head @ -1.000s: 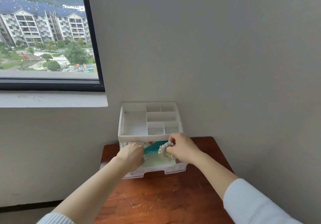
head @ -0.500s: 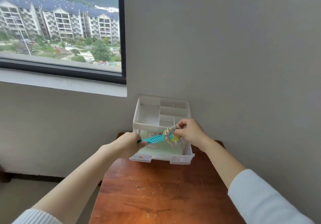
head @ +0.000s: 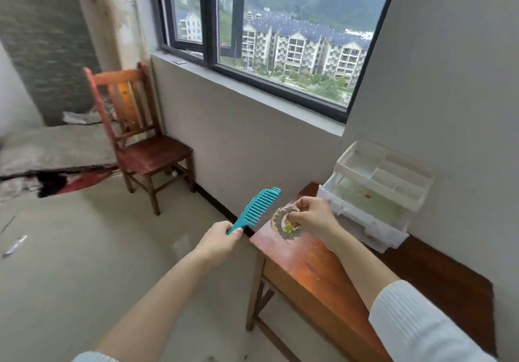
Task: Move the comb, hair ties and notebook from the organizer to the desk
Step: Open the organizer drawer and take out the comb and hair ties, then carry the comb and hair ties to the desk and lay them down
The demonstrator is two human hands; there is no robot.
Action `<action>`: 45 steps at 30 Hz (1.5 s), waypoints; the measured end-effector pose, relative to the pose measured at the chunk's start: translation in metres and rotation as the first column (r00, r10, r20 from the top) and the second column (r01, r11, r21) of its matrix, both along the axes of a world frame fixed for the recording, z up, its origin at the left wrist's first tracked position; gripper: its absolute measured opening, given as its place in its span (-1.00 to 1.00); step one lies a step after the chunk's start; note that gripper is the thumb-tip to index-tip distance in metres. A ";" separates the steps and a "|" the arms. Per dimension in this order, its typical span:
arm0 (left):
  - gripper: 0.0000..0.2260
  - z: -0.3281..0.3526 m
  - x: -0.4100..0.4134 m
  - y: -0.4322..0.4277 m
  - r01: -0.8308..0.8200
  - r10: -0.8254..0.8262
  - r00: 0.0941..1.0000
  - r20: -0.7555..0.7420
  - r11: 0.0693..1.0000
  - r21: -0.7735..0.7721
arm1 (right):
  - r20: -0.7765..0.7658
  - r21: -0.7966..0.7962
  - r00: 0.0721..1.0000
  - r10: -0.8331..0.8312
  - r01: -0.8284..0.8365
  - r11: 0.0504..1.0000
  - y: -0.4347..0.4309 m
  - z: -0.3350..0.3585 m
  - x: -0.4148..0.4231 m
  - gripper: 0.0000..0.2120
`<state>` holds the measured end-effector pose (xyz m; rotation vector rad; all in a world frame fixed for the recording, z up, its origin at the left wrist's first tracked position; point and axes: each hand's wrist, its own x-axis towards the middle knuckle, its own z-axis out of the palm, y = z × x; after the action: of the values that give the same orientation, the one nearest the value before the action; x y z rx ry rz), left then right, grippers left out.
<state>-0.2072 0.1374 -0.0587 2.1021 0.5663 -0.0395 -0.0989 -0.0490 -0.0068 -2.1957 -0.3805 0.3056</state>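
The left hand (head: 222,238) is closed around the handle of a teal comb (head: 254,210), which it holds in the air off the left edge of the wooden surface (head: 323,266), above the floor; the comb tilts up and to the right, its wide teeth pointing down toward the right. The right hand (head: 313,217) pinches a small bunch of hair ties (head: 286,222) between its fingertips, among them a pale patterned scrunchie, something yellow-green and a thin loop; the bunch hangs just above the near left corner of the surface, and whether it touches the wood cannot be told. Behind the right hand, the white plastic organizer (head: 373,190) stands on the surface against the wall, with divided compartments on top and its drawer pulled open below. Inside the drawer lies a flat, pale green item, apparently the notebook (head: 368,198), though blur hides its details. A wooden chair (head: 140,142) stands well apart to the left, beneath the window (head: 269,33).
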 end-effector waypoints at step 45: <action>-0.94 0.008 -1.230 0.558 -0.877 0.949 -0.315 0.007 -0.288 -0.384 | -0.394 0.154 -0.095 0.914 -0.987 -0.036 0.883 -0.019 -1.191 -0.90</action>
<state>-1.4368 0.6955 -0.0502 0.6517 1.8510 1.1854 -1.2902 0.8338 -0.0260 -1.4224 -1.8254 1.6573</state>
